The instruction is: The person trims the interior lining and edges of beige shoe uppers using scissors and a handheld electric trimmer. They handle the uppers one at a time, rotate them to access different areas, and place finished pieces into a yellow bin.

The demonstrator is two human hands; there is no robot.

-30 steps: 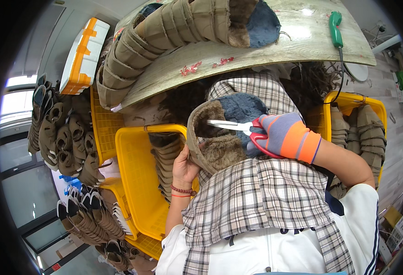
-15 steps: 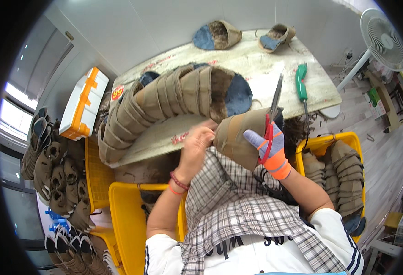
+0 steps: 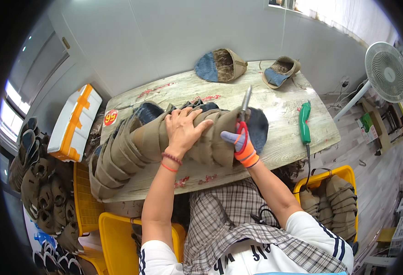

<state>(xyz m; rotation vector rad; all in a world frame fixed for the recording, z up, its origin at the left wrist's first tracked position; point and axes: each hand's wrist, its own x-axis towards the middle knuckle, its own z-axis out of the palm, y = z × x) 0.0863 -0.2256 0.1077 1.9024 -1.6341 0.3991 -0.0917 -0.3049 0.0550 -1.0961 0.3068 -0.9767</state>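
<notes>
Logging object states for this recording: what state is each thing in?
Red-handled scissors, held by the right hand, blades seemingly closed
Row of shoe uppers, nested, lying on the table, left hand spread on it
Two loose uppers, apart near the far edge
Green corded tool, lying down
Right yellow basket, loaded with uppers
Fan, upright; running or not unclear

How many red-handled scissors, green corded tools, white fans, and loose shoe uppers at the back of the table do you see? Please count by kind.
Red-handled scissors: 1
Green corded tool: 1
White fan: 1
Loose shoe uppers: 2
Total: 5
</notes>
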